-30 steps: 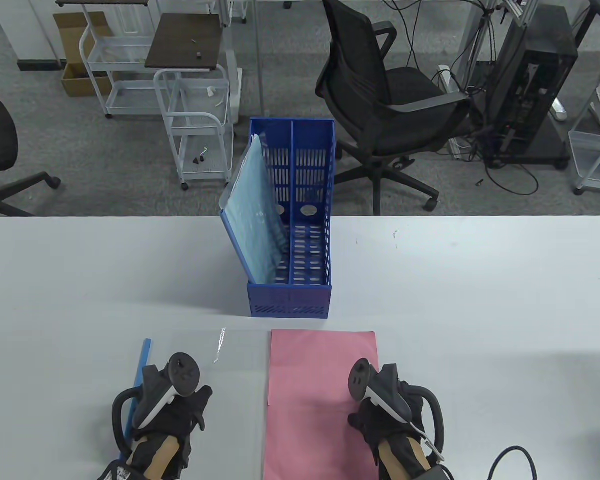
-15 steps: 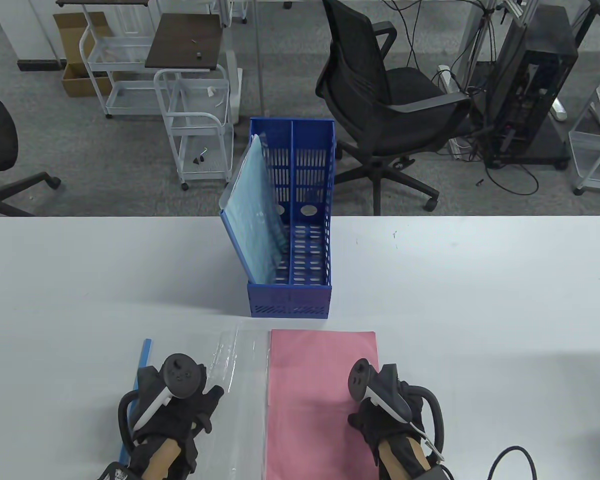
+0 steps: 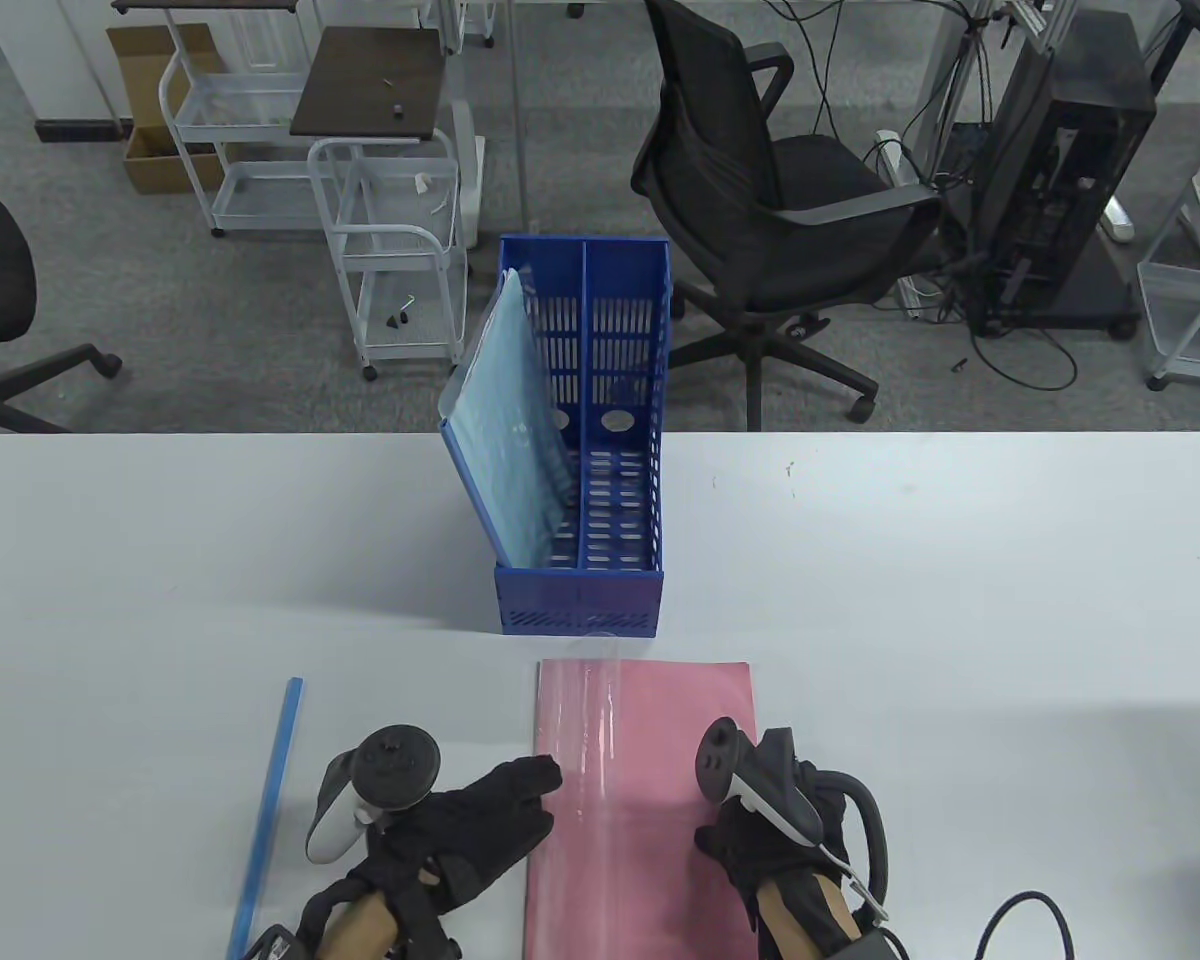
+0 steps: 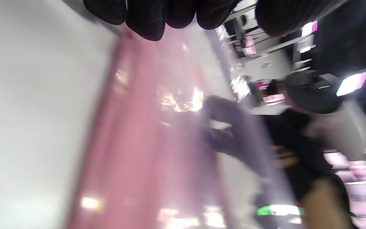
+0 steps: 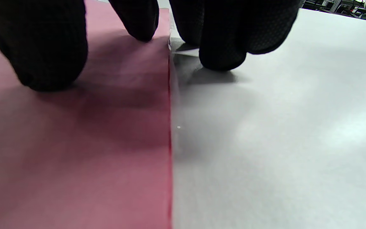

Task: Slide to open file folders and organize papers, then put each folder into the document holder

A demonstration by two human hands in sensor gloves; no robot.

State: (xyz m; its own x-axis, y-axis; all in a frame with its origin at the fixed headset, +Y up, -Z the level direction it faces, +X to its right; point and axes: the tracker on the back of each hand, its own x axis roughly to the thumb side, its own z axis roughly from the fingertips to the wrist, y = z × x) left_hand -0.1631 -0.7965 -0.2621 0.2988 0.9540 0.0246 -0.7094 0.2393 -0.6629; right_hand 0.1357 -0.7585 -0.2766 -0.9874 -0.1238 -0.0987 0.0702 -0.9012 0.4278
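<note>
A pink paper lies flat near the table's front edge. A clear folder cover is swung over its left part, glare showing along it. My left hand reaches right at the paper's left edge; in the left wrist view the clear cover runs between the fingers and thumb. My right hand presses its fingertips on the pink paper at its right edge. The blue slide bar lies loose to the left. The blue document holder has a light blue folder in its left slot.
The holder's right slot holds nothing. The white table stretches bare to both sides. A cable curls at the front right. Behind the table stand an office chair and white carts.
My left hand has swept right, carrying the clear cover from the table's left side up and over onto the pink paper. The right hand and the paper have stayed put.
</note>
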